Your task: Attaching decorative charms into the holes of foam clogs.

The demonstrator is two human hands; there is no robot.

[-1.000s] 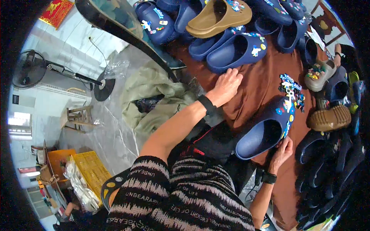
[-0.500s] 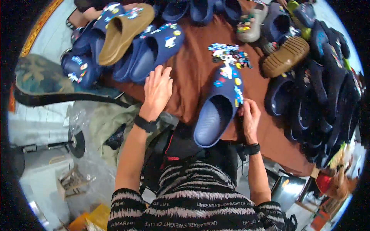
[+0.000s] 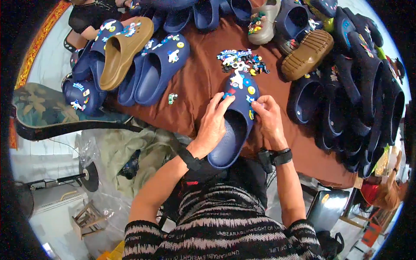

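A navy blue clog (image 3: 228, 138) lies toe away from me at the near edge of the brown cloth, with colourful shoe charms on its upper. Wrapped over its left side, my left hand (image 3: 211, 125) holds it, fingertips beside a red and blue charm. On the right side of the upper, my right hand (image 3: 271, 116) pinches a small blue and white charm (image 3: 250, 99) between thumb and forefinger. Just beyond the toe is a pile of loose charms (image 3: 255, 64). One small green and white charm (image 3: 172, 99) lies alone on the cloth to the left.
Brown cloth (image 3: 197, 82) covers the work surface. Left stand more navy clogs (image 3: 158, 71) and a tan clog (image 3: 126, 54). An upturned brown clog (image 3: 307, 55) and rows of dark clogs (image 3: 336, 108) fill the right. Another person's arm (image 3: 89, 32) shows at the far left.
My left hand has come right, from the cloth near the other clogs onto the navy clog. My right hand has moved up along the clog's side. The lone green charm now shows on the cloth.
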